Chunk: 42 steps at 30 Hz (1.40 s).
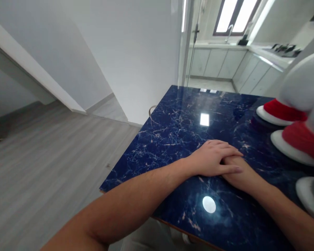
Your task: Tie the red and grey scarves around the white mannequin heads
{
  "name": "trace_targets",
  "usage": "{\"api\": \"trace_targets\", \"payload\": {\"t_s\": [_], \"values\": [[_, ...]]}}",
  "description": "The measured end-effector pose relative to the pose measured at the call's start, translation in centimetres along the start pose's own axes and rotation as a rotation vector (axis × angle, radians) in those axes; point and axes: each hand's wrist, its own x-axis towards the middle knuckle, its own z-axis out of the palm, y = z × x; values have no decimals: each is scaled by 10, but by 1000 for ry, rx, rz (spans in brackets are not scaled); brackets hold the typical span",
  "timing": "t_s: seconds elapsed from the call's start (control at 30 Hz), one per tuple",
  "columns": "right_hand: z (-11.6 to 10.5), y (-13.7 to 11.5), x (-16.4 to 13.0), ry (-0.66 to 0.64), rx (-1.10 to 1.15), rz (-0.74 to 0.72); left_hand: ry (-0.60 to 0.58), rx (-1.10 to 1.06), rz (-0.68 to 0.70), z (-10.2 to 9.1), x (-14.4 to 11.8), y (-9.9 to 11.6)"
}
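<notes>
My left hand (211, 158) lies across the back of my right hand (235, 167) on a glossy dark-blue marbled tabletop (162, 143). Its fingers are stretched out over the right hand, with the thumb apart on the near side. Nothing else shows in it. The fingers of my right hand are hidden under the left, so I cannot see how they are held. Both forearms come in from the bottom of the view, the left one crossing the table's near edge.
At the right stand large rounded white objects with red bands (285, 111) and white bases; a grey one with a white base (303, 188) is nearer. Behind the table are a white wall (136, 52) and a kitchen with a sink faucet (229, 33). Grey wood-look floor (54, 167) lies left.
</notes>
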Motion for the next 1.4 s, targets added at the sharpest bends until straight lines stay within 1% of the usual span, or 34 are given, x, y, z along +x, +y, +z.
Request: {"api": "trace_targets", "payload": {"t_s": [0.17, 0.33, 0.43, 0.57, 0.73, 0.9, 0.97, 1.1, 1.2, 1.3, 1.4], "values": [[-7, -24, 9, -14, 117, -6, -28, -59, -29, -7, -1, 2], [-12, -34, 17, -40, 171, -3, -57, -103, -86, -17, -2, 8], [-10, -35, 17, -73, 149, 5, -58, -110, -122, -20, -4, 12], [-9, -35, 16, -86, 161, -12, -54, -114, -127, -20, -5, 15], [-22, -40, 17, -133, 194, -2, -35, -109, -129, -19, -3, 18], [-35, -47, 22, -151, 224, 26, -53, -88, -166, -16, -3, 15], [-33, -47, 24, -173, 228, 29, -58, -69, -173, -14, -4, 11], [-22, -38, 26, -214, 215, 42, -91, -40, -156, -12, -6, 4], [-19, -35, 26, -248, 196, 39, -86, -48, -141, -12, -8, 2], [-26, -39, 24, -250, 190, 29, -86, -58, -149, -12, -8, 3], [-34, -45, 24, -221, 193, 16, -98, -52, -178, -14, -7, 6]]}}
